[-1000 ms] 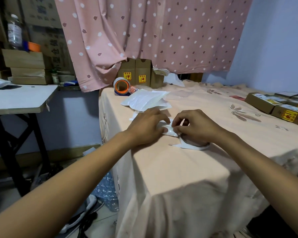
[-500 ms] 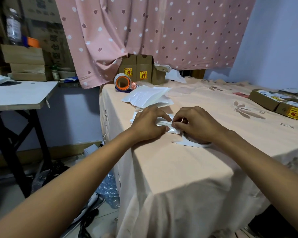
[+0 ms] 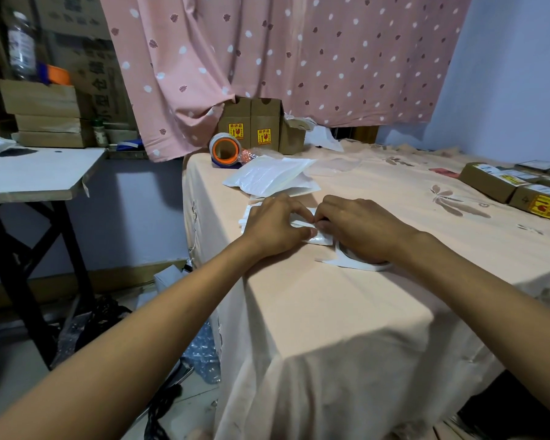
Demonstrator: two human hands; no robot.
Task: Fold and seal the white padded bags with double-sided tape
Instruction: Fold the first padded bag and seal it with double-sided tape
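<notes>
Bag [image 3: 318, 239], white padded, lay on peach tablecloth [image 3: 331, 312] between and under both hands, mostly hidden. Left hand [image 3: 273, 227] curled over its left part, thumb pressed on fold. Right hand [image 3: 359, 230] pinched its right edge, wrist above double-sided tape roll [image 3: 367, 265]. Spare bags [image 3: 267, 179] stacked behind, apart from hands.

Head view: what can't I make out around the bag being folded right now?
- Bag: its fold and any tape on it are covered by the left hand and right hand.
- Tape roll: mostly under the right hand.
- Boxes: the row is cut off by the right edge, and the label print is too small to read.
</notes>
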